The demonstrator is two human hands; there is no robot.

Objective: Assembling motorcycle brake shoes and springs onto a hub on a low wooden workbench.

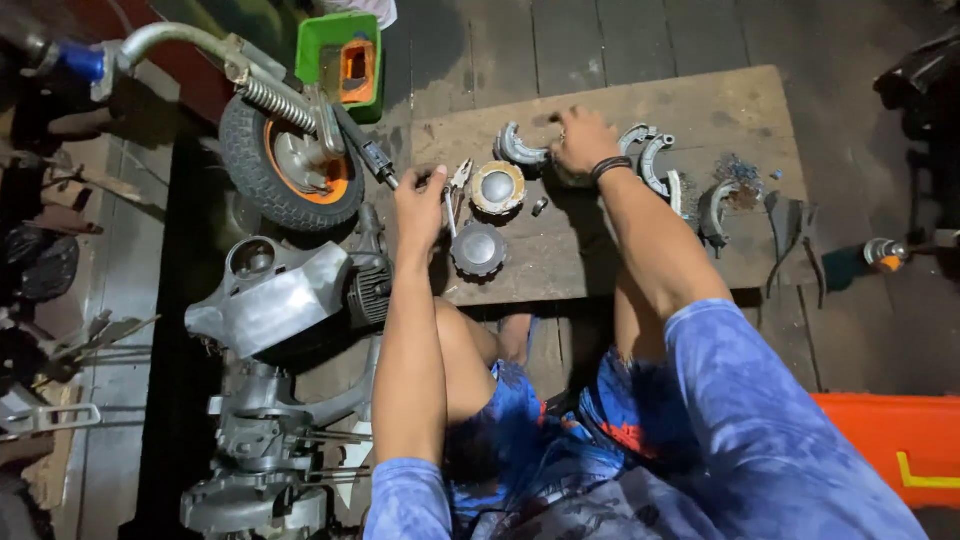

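My left hand (420,205) rests on the wooden board (700,100), fingers curled on a pair of pliers (455,190) lying beside a round metal cap (497,187). A second round metal part (478,248) sits just below the cap. My right hand (583,140) reaches farther out and closes on a curved grey brake shoe (518,150). More brake shoes (652,160) lie to the right of that hand. A dark band circles my right wrist.
A stripped scooter frame (270,300) with a small wheel (290,165) lies at the left. A green box (345,60) stands behind the wheel. Another curved part (715,208) and dark pliers (795,235) lie at the board's right. An orange case (890,440) sits lower right.
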